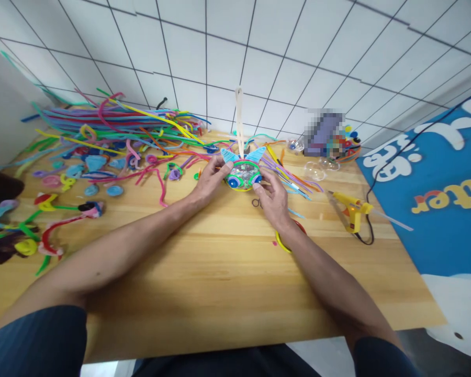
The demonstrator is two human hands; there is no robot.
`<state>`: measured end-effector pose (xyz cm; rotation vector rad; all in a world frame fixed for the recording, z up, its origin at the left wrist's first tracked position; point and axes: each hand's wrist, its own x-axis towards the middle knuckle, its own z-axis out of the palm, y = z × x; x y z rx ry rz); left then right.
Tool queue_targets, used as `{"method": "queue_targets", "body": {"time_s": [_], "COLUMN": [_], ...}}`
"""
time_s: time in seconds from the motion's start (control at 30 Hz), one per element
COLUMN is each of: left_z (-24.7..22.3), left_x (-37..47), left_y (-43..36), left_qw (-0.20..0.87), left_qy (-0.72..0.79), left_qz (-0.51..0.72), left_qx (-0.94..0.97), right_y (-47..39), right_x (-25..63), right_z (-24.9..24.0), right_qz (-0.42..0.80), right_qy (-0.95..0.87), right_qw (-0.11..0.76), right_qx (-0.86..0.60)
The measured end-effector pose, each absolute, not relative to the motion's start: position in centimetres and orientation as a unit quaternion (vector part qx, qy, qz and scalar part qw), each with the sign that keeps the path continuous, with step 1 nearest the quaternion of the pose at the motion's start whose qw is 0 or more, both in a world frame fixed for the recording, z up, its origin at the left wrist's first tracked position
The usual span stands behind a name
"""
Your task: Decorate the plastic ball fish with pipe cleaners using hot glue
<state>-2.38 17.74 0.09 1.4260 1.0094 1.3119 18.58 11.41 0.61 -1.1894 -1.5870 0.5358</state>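
Note:
Both hands grip a round craft ornament (246, 173) from its two sides, near the middle of the table. It has a clear, glittery body with a pipe-cleaner rim, two light-blue ears, and two blue eyes ringed in purple and green. A cream ribbon loop (239, 112) rises from its top. My left hand (213, 179) holds the left edge by the ear and eye. My right hand (273, 197) pinches the right edge, its thumb beside the right eye. Under my right wrist lies a yellow and red pipe-cleaner ring (283, 244), partly hidden.
A large heap of pipe cleaners (129, 123) spreads over the table's back left, with coiled pieces around it. Finished pipe-cleaner figures (55, 220) lie at left. A yellow glue gun (352, 209) with a black cord rests at right. Clear plastic domes (314, 170) and scissors handles (256, 202) lie nearby.

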Motion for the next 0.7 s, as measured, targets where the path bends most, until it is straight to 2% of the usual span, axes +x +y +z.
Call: {"method": "queue_targets", "body": {"time_s": [0.7], "left_z": [-0.81], "left_x": [-2.62], "left_y": [18.14], "left_qw": [0.452], "left_qy": [0.372], "left_qz": [0.545], "left_qx": [0.601], "right_y": [12.07], "right_x": [18.37], "right_z": [0.13], "right_qz": [0.203], "right_qy": [-0.661], "right_qw": [0.528], "right_qx": [-0.494]}}
